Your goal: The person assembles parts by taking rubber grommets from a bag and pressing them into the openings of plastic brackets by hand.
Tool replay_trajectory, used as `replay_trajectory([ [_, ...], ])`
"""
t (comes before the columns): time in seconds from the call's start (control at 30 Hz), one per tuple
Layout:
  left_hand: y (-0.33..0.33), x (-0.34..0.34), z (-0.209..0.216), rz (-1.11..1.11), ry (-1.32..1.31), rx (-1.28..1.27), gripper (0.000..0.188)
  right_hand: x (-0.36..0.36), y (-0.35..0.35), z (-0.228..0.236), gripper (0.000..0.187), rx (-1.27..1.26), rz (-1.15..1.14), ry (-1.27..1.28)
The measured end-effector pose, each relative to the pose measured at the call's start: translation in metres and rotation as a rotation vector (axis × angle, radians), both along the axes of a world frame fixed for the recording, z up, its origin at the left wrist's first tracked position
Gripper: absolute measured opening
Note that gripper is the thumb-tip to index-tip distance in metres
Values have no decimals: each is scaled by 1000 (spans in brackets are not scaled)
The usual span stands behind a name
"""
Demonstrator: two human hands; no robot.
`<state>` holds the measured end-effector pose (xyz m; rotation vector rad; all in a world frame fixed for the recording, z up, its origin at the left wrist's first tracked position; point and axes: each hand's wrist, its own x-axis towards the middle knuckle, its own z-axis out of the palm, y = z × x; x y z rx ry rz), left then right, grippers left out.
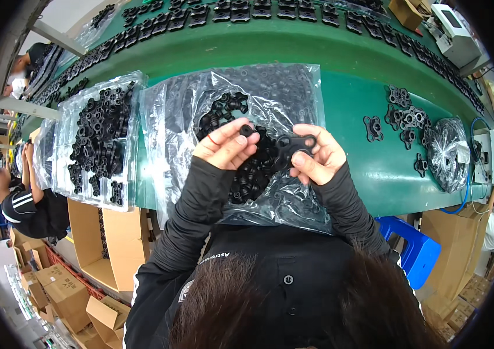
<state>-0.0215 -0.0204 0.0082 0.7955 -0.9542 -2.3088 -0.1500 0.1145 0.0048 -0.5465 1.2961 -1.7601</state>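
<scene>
Between the thumb and fingers of my left hand (227, 145) is a small black ring-shaped part (246, 131). My right hand (320, 156) grips a flat black plate with rounded lobes (286, 150), its thumb across one end. The two parts are apart, side by side over an open clear plastic bag (171, 99). Inside the bag's opening, a heap of small black round parts (250, 180) lies below my hands, partly hidden by them.
To the left, a clear tray (133, 110) carries a pile of black lobed parts (104, 131). At right are several lobed parts (412, 117) and a bundled plastic bag (449, 152). Rows of black parts (240, 10) line the far side. A blue stool (412, 253) stands below the table.
</scene>
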Motion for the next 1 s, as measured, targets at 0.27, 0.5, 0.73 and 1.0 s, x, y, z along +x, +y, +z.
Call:
replay_trajectory([
  [0.27, 25, 11, -12, -26, -125, -489, 20, 11, -7, -5, 40, -76, 106, -54],
  [0.5, 20, 10, -10, -73, -1, -1120, 16, 1, 4, -3, 40, -36, 219, -266],
  [0.73, 31, 14, -6, -100, -22, -406, 13, 12, 0, 3, 32, -11, 152, -86],
  [1.0, 37, 10, -7, 24, -44, -389, 22, 21, -2, -7, 40, -38, 44, 104],
])
